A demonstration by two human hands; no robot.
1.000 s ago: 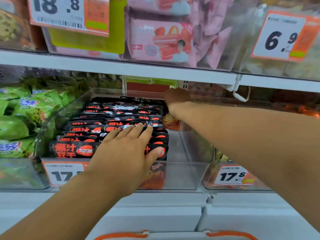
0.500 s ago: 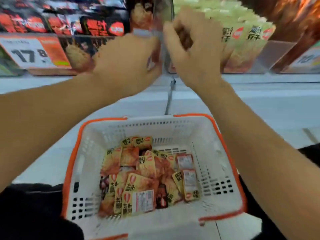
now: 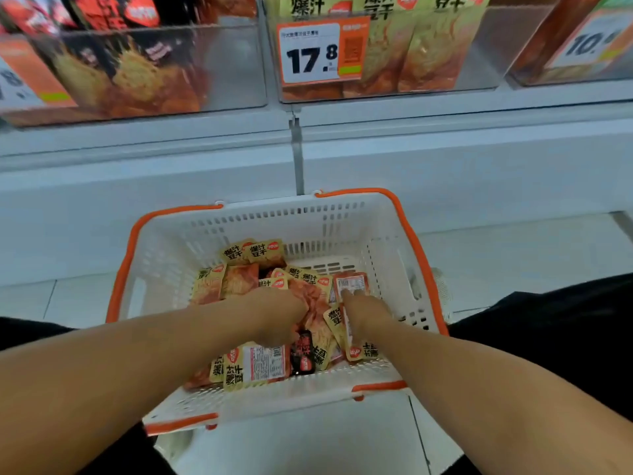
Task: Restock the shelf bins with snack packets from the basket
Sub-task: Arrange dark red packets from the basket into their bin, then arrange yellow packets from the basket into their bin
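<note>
Both hands' grip [image 3: 284,313] [image 3: 366,311] among snack packets [image 3: 255,366], basket [image 3: 164,269], tiled floor [image 3: 513,255]

the fingertips of the left hand [image 3: 281,315] are buried among the yellow and orange snack packets [image 3: 239,284] in the white plastic basket with orange rim [image 3: 404,269], so its grip cannot be told. the right hand [image 3: 364,311] covers packets beneath it; its fingers too are partly hidden. the clear shelf bins [image 3: 233,63] along the top of the frame are cut off, the upper-left one blurred. small print on the orange price label [image 3: 320,51] is unreadable.
</note>
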